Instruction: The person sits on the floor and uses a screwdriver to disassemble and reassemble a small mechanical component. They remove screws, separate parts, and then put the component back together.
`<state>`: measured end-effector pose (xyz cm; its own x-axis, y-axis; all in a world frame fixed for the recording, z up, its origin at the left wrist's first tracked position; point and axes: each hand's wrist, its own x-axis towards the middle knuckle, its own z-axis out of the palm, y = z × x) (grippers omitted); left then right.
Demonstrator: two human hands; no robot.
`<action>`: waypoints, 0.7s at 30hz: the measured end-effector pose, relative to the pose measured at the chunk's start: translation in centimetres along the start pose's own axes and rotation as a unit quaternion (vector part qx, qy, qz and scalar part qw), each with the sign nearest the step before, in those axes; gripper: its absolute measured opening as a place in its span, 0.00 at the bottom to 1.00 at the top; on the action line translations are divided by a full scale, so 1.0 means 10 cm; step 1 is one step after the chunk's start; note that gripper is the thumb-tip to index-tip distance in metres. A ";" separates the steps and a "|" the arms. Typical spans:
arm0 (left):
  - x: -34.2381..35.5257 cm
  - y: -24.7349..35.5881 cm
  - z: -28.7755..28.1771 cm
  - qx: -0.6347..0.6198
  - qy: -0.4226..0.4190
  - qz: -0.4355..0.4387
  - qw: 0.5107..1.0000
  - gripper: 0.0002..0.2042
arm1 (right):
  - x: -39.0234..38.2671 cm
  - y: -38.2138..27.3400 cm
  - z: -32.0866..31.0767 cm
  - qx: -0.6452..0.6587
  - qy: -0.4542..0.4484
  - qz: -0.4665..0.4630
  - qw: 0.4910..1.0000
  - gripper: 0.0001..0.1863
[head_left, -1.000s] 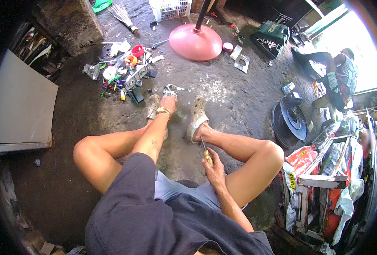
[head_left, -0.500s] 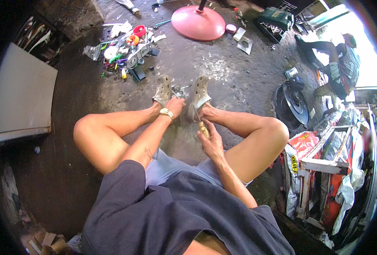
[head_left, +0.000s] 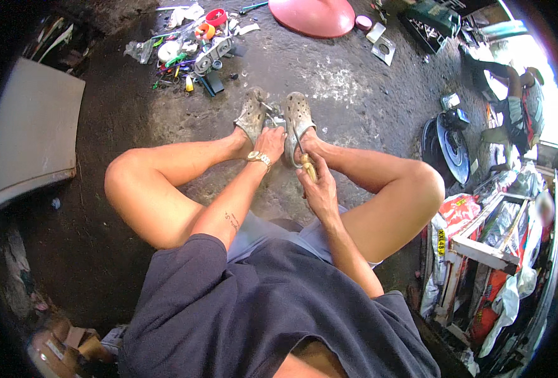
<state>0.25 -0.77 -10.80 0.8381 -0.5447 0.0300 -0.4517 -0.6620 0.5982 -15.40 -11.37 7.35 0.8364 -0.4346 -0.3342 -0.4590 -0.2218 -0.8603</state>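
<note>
Screwdriver handle yellow; clogs grey-beige, dotted with dark holes; watch gold; shirt plain, dark.

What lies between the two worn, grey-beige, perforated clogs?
Small silvery metal pieces and the fingers of the bare left hand, seen in the head view.

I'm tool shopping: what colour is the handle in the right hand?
The handle is dull yellow; the head view, the only one, shows it.

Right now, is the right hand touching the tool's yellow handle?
Touching: the head view shows the right hand wrapped around the tool's yellow handle.
</note>
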 end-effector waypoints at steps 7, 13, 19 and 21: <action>0.57 -0.28 -0.05 -0.282 0.060 -0.362 0.887 0.36 | -0.28 -0.26 -0.22 0.018 0.005 0.026 0.999 0.30; 0.85 -0.42 -0.20 -0.173 -0.146 -0.240 0.944 0.36 | -0.76 -0.13 -0.45 0.035 0.029 0.073 0.996 0.30; 0.67 -0.36 -0.08 -0.112 -0.165 -0.209 0.957 0.35 | -0.99 -0.12 -0.45 0.063 0.034 0.088 0.994 0.30; 0.56 -0.28 -0.02 -0.104 -0.140 -0.201 0.964 0.37 | -1.00 -0.06 -0.43 0.076 0.033 0.094 0.992 0.30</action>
<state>6.33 -1.84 -12.15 0.8038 -0.4025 -0.4380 -0.0119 -0.7471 0.6646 -24.78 -10.66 12.87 0.7166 -0.5123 -0.4733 -0.5509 0.0006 -0.8346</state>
